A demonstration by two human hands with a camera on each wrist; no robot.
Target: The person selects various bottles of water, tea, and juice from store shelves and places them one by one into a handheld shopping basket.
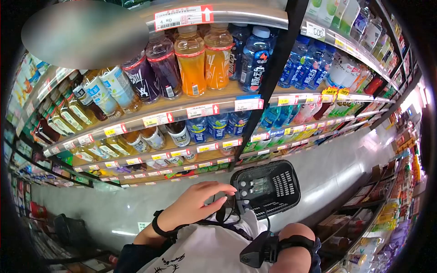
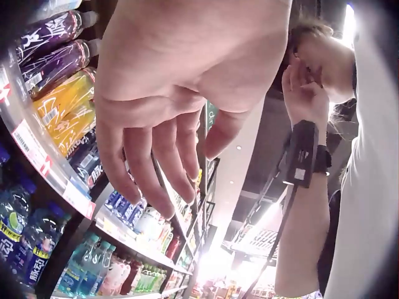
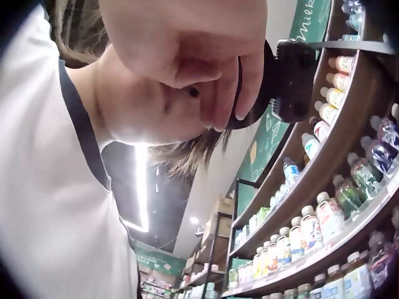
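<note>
My left hand (image 1: 198,204) reaches out in front of my body, its fingers relaxed and slightly bent, with nothing in them. In the left wrist view the same hand (image 2: 181,93) hangs before the drinks shelf. My right hand (image 3: 187,43) is raised close to my face with loosely bent fingers and holds nothing; the left wrist view also shows it there. Below the left hand is a black shopping basket (image 1: 298,182) with clear bottles (image 1: 259,185) inside. On the shelf ahead stand orange drink bottles (image 1: 190,68), purple drink bottles (image 1: 164,68) and a blue-labelled bottle (image 1: 256,59).
Curved shelf edges with price tags (image 1: 202,110) run across the front. More drinks stand on lower shelves, such as blue bottles (image 1: 198,129). Grey floor (image 1: 327,182) lies between this rack and goods shelves on the right (image 1: 364,227). A dark basket-like object (image 1: 70,230) is at left.
</note>
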